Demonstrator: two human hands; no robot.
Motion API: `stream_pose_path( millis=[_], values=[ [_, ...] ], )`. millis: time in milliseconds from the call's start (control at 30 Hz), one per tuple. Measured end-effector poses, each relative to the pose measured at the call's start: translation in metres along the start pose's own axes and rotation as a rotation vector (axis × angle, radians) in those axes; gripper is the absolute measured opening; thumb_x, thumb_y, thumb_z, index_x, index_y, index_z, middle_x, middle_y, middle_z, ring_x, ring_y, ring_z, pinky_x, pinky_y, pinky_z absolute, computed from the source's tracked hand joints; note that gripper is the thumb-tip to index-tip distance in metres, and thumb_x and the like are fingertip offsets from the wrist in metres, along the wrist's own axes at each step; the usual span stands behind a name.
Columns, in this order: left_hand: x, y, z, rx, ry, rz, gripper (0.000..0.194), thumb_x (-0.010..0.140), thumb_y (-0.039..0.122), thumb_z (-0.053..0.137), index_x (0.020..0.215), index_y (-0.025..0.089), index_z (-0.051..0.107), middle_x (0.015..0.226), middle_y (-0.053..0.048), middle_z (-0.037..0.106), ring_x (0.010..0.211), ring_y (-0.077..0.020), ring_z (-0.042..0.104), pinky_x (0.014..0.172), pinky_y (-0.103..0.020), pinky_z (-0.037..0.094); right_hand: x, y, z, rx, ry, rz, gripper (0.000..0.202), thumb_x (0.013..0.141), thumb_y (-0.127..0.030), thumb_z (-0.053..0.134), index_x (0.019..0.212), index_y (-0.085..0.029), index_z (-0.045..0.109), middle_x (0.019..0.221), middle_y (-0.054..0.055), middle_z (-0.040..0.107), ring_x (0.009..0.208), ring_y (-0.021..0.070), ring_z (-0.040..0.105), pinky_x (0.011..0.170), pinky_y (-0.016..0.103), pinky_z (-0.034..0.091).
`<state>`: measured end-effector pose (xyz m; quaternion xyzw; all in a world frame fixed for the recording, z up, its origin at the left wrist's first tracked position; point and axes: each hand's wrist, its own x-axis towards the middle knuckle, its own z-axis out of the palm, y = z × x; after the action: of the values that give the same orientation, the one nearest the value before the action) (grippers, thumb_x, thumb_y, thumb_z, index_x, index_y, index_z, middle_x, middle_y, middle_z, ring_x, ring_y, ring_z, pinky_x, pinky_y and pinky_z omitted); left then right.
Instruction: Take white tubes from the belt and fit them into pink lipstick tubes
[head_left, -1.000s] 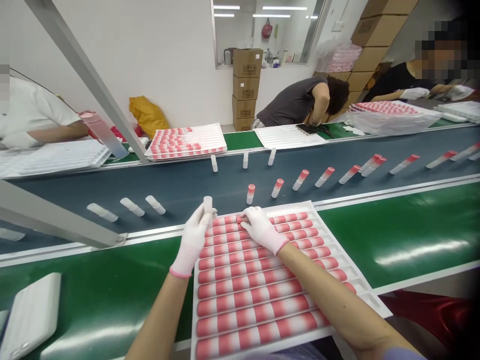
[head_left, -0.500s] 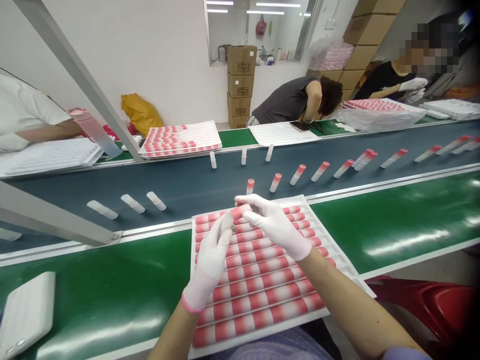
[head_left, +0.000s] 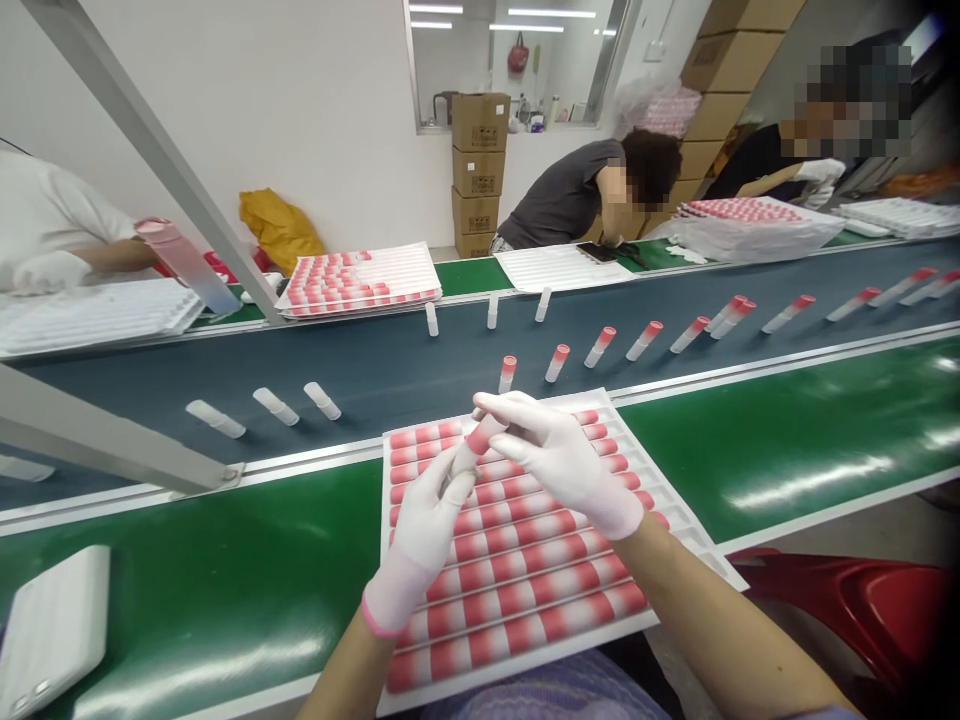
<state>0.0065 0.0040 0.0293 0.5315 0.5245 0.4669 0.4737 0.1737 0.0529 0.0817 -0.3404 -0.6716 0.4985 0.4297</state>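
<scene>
In front of me I hold a tilted red-and-white lipstick tube [head_left: 480,436]. My left hand [head_left: 426,515], in a white glove, is closed around its pale lower part. The gloved fingers and thumb of my right hand [head_left: 559,455] are closed about its upper end, partly hiding it. Beneath both hands lies a white ridged tray [head_left: 697,540] with rows of similar red-to-white tubes [head_left: 487,650]. Just beyond the tray, a red-topped tube [head_left: 508,374] stands upright on the dark conveyor belt [head_left: 390,360].
Several white tubes [head_left: 275,407] and red-topped tubes stand along the belt. A white tray stack [head_left: 56,625] sits on the green bench [head_left: 225,580] at left. A slanted metal post [head_left: 112,430] rises at left. Co-workers [head_left: 562,190] sit across the belt; a red stool [head_left: 862,610] is at right.
The held tube has tipped up a little, with its upper end moving right. My right hand has shifted slightly right. Tubes on the near part of the belt have drifted right.
</scene>
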Motion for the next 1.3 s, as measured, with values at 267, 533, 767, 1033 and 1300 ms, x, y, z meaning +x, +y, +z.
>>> stream_pose_path(
  millis=[267,533,767,1033,1300],
  values=[
    [0.001,-0.004,0.001,-0.125,0.078,-0.041,0.044,0.095,0.053,0.052,0.125,0.024,0.065,0.115,-0.007,0.068,0.108,-0.0224,0.064,0.094,-0.036,0.056,0.002,0.006,-0.006,0.03,0.081,-0.16,0.044,0.098,-0.02,0.047,0.141,-0.026,0.043,0.093,0.002,0.058,0.098,0.0175,0.063,0.084,0.038,0.057],
    [0.001,0.001,-0.003,-0.081,0.076,-0.04,0.042,0.095,0.053,0.051,0.121,0.023,0.066,0.112,-0.007,0.07,0.104,-0.022,0.067,0.096,-0.036,0.056,-0.001,0.006,-0.004,-0.135,0.086,0.099,0.025,0.088,-0.026,0.066,0.109,-0.022,0.052,0.095,0.002,0.066,0.091,0.0184,0.065,0.08,0.037,0.055],
    [0.003,0.003,0.003,-0.051,0.048,-0.017,0.037,0.095,0.049,0.054,0.119,0.024,0.068,0.118,-0.006,0.07,0.109,-0.0211,0.066,0.101,-0.034,0.052,0.0,0.007,-0.007,-0.183,-0.041,-0.086,0.023,0.093,-0.019,0.054,0.113,-0.025,0.065,0.115,0.006,0.062,0.107,0.0207,0.063,0.087,0.038,0.057],
    [0.001,0.001,0.005,0.069,0.047,-0.004,0.033,0.097,0.044,0.053,0.117,0.024,0.068,0.101,-0.003,0.073,0.094,-0.0189,0.066,0.083,-0.029,0.054,-0.004,0.005,0.003,-0.185,0.106,-0.011,0.038,0.085,-0.017,0.063,0.122,-0.026,0.066,0.097,0.002,0.067,0.085,0.0183,0.066,0.073,0.036,0.06],
    [0.003,-0.012,0.005,-0.056,0.075,0.102,0.031,0.093,0.043,0.057,0.112,0.021,0.069,0.112,-0.007,0.073,0.107,-0.0234,0.067,0.092,-0.032,0.054,-0.01,-0.002,0.017,-0.172,0.055,-0.026,0.038,0.084,-0.013,0.062,0.12,-0.027,0.067,0.1,0.002,0.069,0.088,0.0177,0.064,0.074,0.032,0.056]
  ],
)
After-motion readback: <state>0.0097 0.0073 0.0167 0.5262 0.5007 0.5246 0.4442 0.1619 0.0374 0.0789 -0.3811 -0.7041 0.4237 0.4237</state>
